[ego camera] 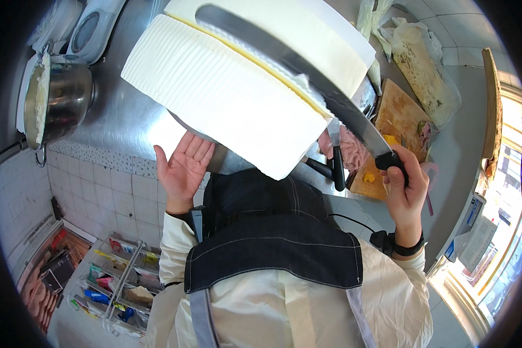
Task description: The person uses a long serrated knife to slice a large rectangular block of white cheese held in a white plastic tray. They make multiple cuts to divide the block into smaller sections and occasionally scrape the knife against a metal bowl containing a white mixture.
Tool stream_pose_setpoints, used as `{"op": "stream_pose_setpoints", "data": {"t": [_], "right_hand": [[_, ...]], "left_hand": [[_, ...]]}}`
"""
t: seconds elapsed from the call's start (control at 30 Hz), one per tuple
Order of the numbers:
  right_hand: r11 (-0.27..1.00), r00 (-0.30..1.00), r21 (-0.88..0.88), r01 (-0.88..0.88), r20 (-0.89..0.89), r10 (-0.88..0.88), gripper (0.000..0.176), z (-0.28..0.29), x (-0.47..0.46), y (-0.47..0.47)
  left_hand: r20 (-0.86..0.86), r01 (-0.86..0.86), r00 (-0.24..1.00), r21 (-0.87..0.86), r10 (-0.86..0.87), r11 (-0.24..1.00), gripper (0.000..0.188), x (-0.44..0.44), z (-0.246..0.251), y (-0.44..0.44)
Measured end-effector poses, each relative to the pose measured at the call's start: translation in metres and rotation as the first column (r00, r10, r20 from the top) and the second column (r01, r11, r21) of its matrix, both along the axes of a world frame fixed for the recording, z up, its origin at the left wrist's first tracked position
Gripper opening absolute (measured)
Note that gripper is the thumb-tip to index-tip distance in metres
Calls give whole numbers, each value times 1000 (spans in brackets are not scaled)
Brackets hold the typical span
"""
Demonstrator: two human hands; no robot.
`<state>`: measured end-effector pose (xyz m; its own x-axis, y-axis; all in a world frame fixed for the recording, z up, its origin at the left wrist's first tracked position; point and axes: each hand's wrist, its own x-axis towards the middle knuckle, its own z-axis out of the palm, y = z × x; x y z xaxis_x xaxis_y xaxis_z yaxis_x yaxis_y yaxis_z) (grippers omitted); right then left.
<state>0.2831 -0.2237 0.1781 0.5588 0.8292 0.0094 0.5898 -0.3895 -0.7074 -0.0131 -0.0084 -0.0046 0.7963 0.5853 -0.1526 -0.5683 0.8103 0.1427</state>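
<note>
A long-bladed cake knife (287, 61), its blade smeared with cream, slants over a white-frosted rectangular cake (230, 95). My right hand (404, 182) is closed round its black handle. Fine ridges cover the left part of the cake's top, and a yellow layer shows along its far long edge. Beyond lies a second pale slab or board (326, 39); which of the two I cannot tell. My left hand (185, 163), palm up with fingers spread, is at the near left side, its fingertips at the rim of a round metal stand or plate (191, 129) under the cake.
A steel mixing bowl (65, 95) with cream stands at the left, near a kitchen scale (89, 32). To the right are black-handled spatulas (338, 167), a pink cloth (350, 148), a wooden cutting board (402, 113), piping bags (367, 26) and a plastic-wrapped roll (426, 69).
</note>
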Motion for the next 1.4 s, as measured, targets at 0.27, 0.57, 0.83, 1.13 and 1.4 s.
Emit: {"op": "stream_pose_setpoints", "data": {"t": [0.27,0.57,0.83,1.13,1.4], "right_hand": [[994,991,-23,-108,75,110,17,4,-16,-6],[995,899,22,99,-430,-80,33,-9,-29,-22],[951,742,231,-206,-596,306,31,-20,-33,-6],[805,859,313,-503,83,505,47,14,-136,65],[784,763,226,-579,489,422,52,-53,-315,237]], "left_hand": [[-20,17,1000,-23,-18,1000,89,-1,2,-3],[-120,28,992,-16,-30,999,89,6,9,-6],[-416,215,901,184,-123,959,72,-16,40,-8],[-576,-90,692,529,435,844,52,-123,34,44],[-387,-699,433,426,814,575,35,-259,67,233]]}}
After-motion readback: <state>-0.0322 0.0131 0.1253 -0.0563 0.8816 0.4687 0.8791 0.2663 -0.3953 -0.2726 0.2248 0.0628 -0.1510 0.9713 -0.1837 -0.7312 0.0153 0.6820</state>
